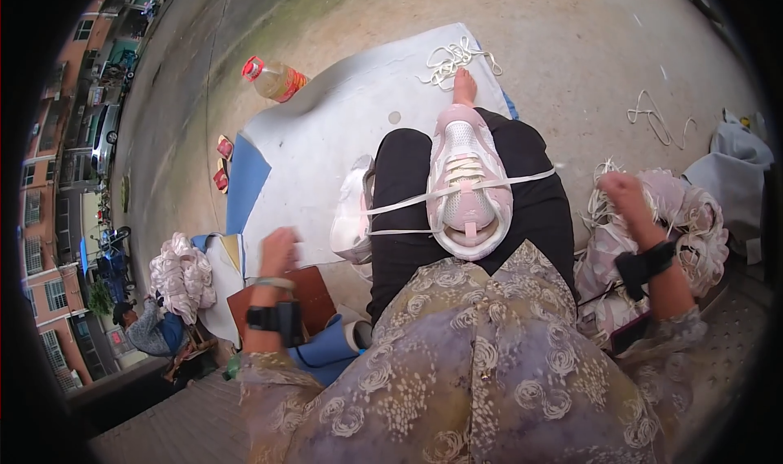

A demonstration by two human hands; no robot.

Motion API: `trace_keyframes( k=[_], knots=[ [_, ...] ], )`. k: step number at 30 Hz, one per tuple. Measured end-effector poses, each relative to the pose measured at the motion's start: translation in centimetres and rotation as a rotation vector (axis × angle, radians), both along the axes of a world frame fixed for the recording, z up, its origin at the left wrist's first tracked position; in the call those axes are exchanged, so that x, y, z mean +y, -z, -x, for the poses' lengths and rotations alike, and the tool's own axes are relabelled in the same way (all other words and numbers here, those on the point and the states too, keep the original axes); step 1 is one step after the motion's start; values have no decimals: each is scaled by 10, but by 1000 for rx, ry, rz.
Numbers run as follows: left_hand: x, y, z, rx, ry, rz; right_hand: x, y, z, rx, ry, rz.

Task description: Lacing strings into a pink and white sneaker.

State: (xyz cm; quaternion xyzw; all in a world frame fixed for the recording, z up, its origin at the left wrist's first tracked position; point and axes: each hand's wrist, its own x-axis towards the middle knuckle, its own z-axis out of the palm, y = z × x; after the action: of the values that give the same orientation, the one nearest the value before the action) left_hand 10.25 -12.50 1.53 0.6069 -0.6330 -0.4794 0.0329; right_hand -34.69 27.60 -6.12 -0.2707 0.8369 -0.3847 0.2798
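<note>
A pink and white sneaker (466,183) rests upright on my lap, on black trousers. White laces run out from its eyelets to both sides. My left hand (279,249) is closed on the left lace ends, pulled out to the left above a white mat (326,130). My right hand (624,195) is closed on the right lace end, stretched far to the right over a pile of shoes and laces. Both wrists wear black bands. A second white sneaker (352,211) lies beside my left leg.
A bundle of loose white laces (453,60) lies on the mat's far end near my bare foot. A bottle of yellow liquid (276,81) stands on the concrete. A heap of pink shoes (693,227) is at my right, another bundle (181,272) at my left.
</note>
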Motion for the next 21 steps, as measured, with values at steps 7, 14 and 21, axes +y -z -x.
trace_keyframes(
  k=[7, 14, 21],
  knots=[
    [94, 10, 133, 379, 272, -701, -100, -42, -100, -838, 102, 266],
    [95, 26, 170, 385, 312, -683, -121, -33, -102, -701, -48, 410],
    [99, 30, 173, 572, 102, -642, -123, -15, -105, -693, 24, 458]
  ],
)
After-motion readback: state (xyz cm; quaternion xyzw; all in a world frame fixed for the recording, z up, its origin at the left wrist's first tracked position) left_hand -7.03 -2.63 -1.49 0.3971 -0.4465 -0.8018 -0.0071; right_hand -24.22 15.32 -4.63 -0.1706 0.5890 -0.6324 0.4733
